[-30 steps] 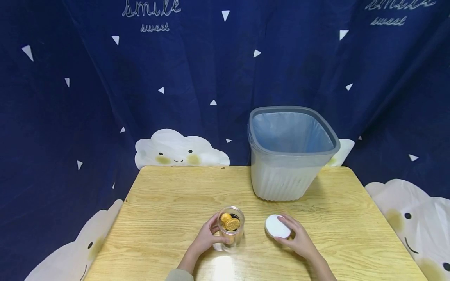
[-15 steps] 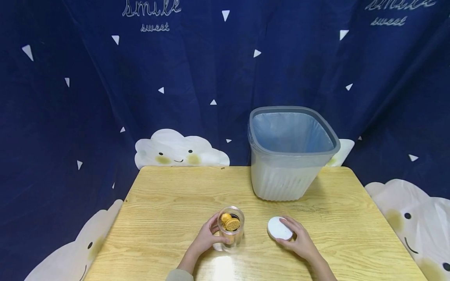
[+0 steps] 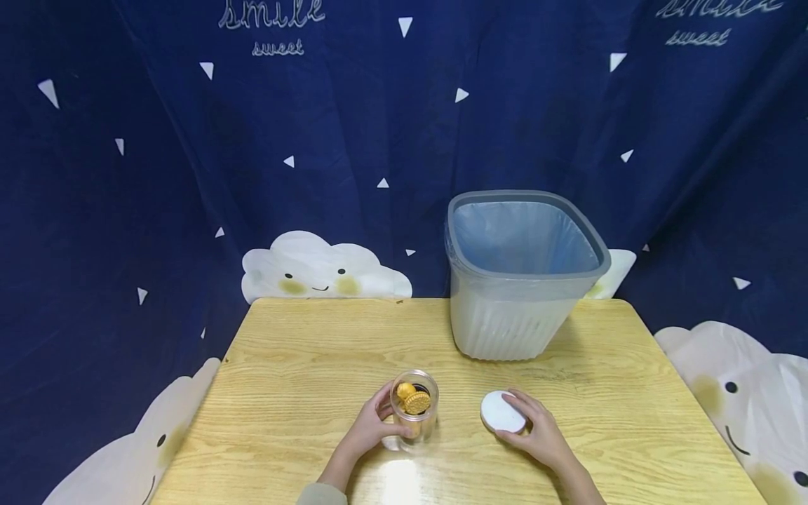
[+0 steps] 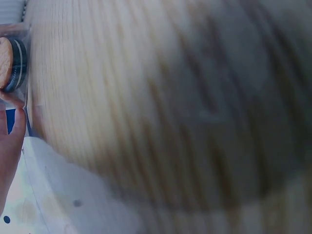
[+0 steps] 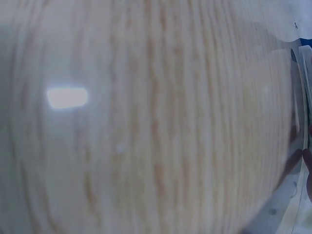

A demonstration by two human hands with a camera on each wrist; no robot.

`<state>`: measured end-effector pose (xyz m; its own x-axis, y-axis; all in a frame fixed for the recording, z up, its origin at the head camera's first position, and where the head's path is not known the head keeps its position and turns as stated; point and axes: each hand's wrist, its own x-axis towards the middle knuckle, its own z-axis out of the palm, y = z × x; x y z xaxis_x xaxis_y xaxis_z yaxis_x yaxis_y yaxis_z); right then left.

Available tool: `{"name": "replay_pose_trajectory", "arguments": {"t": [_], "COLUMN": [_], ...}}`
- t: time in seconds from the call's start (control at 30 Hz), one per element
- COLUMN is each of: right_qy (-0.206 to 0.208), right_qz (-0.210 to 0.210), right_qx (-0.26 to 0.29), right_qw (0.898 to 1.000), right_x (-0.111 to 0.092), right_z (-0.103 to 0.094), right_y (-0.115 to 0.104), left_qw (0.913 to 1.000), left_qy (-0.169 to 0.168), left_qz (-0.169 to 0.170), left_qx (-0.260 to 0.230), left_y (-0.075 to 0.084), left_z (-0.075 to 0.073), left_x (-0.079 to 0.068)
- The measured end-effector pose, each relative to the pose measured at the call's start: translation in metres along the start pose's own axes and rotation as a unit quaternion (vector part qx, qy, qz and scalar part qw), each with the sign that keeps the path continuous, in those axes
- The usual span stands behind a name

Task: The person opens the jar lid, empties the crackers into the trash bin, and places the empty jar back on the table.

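Note:
My left hand (image 3: 369,426) grips a clear plastic jar (image 3: 431,421) that stands upright on the table, uncovered. Inside it lie golden biscuits (image 3: 416,402) and a dark sandwich biscuit, partly hidden beneath them. In the left wrist view, a thumb (image 4: 18,124) touches the jar at the left edge, and a dark-and-cream biscuit (image 4: 18,63) shows through its wall. To the right, my right hand (image 3: 541,436) holds a round white lid (image 3: 502,412) by its right side, flat side up, at the tabletop. Only fingertips (image 5: 308,157) of that hand appear in the right wrist view.
A bin (image 3: 499,326) with a grey rim and a clear liner stands at the back right of the wooden table (image 3: 303,365). Behind the table hangs a dark blue curtain (image 3: 353,126) with white triangles and clouds.
My right hand has moved the white lid slightly right and nearer to me, most of it in the first half second. My left hand and the jar have stayed in place.

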<state>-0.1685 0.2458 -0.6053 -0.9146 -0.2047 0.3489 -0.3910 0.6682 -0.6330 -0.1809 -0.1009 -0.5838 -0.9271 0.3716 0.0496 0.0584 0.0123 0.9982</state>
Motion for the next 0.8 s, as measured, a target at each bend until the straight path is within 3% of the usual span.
{"name": "replay_pose_trajectory", "arguments": {"t": [0.27, 0.8], "right_qy": [-0.003, 0.011], "right_qz": [-0.002, -0.026], "right_qx": [-0.028, -0.061], "right_qw": [1.000, 0.998], "right_x": [-0.001, -0.001], "right_z": [0.000, 0.001], "right_y": [0.000, 0.003], "left_qw": [1.0000, 1.0000], "left_qy": [-0.008, -0.004], "left_qz": [-0.003, -0.005], "left_qx": [-0.001, -0.004], "left_y": [0.022, 0.023], "left_z": [0.002, 0.003], "left_x": [-0.005, -0.006]}}
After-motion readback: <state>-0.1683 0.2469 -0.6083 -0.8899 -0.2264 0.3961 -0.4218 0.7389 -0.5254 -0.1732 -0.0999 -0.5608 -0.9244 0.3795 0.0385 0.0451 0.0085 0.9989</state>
